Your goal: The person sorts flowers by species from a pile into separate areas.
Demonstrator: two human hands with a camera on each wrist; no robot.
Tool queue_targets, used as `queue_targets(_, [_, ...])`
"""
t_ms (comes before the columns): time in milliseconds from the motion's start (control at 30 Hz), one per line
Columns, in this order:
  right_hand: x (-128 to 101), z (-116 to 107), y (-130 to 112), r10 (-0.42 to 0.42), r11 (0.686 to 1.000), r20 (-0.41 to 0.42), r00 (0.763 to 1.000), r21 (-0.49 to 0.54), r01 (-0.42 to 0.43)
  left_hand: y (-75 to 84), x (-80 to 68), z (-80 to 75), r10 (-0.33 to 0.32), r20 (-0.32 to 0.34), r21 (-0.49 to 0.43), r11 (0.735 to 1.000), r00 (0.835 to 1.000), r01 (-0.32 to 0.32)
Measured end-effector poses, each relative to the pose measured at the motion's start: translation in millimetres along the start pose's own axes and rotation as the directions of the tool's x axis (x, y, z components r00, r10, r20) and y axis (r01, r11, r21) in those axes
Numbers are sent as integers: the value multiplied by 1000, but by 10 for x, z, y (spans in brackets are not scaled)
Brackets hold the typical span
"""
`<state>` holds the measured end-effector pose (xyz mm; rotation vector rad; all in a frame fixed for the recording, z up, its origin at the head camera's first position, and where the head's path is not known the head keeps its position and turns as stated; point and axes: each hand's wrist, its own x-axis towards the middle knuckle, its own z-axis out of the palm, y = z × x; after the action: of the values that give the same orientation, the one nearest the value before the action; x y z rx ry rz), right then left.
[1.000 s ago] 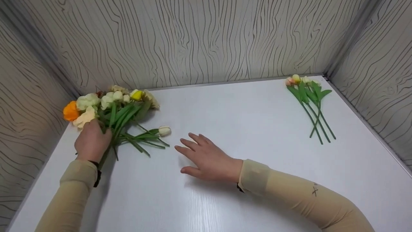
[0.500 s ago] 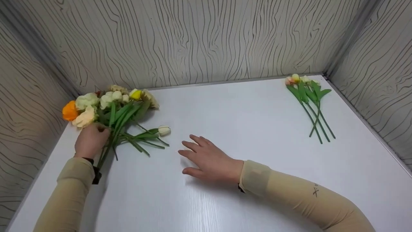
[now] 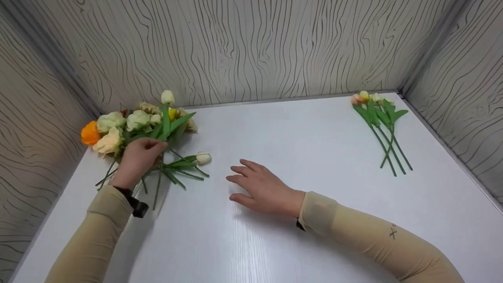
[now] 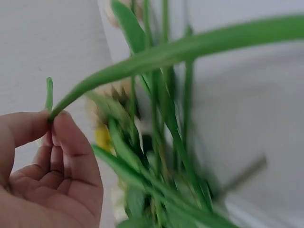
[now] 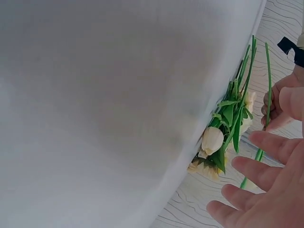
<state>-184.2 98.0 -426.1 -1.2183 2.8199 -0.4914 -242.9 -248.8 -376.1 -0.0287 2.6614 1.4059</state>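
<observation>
In the head view my left hand (image 3: 139, 159) pinches the green stem of a white tulip (image 3: 167, 97) between thumb and forefinger. The tulip stands raised, its bloom overlapping the back wall. Below it lies a pile of artificial flowers, among them an orange bloom (image 3: 90, 133), a cream bloom (image 3: 109, 141) and a yellow tulip (image 3: 173, 114). Another white tulip (image 3: 203, 158) lies at the pile's right side. The left wrist view shows the pinched stem (image 4: 156, 57) close up. My right hand (image 3: 267, 190) holds nothing, fingers spread over the white table (image 3: 298, 149).
A small group of tulips (image 3: 383, 114), with pink, yellow and white blooms and crossed stems, lies at the table's far right. Wood-patterned walls (image 3: 251, 47) enclose the back and both sides.
My left hand has moved right and lifted the white tulip out of the pile, bloom upward. Several stems at the pile's left now show. The right hand has barely shifted.
</observation>
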Motion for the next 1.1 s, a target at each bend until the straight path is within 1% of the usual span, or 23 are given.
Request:
queue_targets(67, [-4,-13,21,17,999,-23,1000,32,-16,107,3,125,-10,43,-73,997,999,13])
queue_targets(167, [-3,-37,55,41,994,-77,996,102,-33,242,9,335,4,85,-150,989,996,8])
queue_targets(233, [1,-62,83,74,983,-110,991,175,-54,324,19,483,15,101,-196,981,995,6])
queue_targets(300, [5,-90,112,122,961,-137,983,264,-83,410,34,640,27,112,-240,971,993,0])
queue_targets(367, [9,-122,145,192,919,-139,972,373,-128,498,58,794,36,118,-275,961,992,-2])
queue_targets(433, [10,-152,179,265,863,-129,956,474,-175,591,79,944,49,119,-312,950,992,-10])
queue_targets(533, [8,-180,241,345,762,-88,935,608,-224,717,111,1143,80,112,-346,938,990,-36])
queue_targets(700, [-6,-206,343,420,590,-12,908,764,-263,881,138,1418,135,101,-408,909,986,-83])
queue_targets(767, [-18,-217,378,443,538,-3,897,801,-264,927,153,1511,155,96,-427,899,983,-100])
queue_targets(800, [-25,-221,397,452,516,-4,892,816,-259,948,160,1553,165,94,-439,892,982,-108])
queue_targets(867, [-50,-234,431,468,490,-10,884,835,-250,987,167,1630,183,94,-456,882,979,-121])
queue_targets(967, [-96,-246,486,485,465,-18,874,852,-241,1037,167,1720,201,102,-472,872,974,-130])
queue_targets(1100, [-155,-253,546,499,437,-10,866,866,-242,1082,157,1797,211,115,-475,870,971,-133])
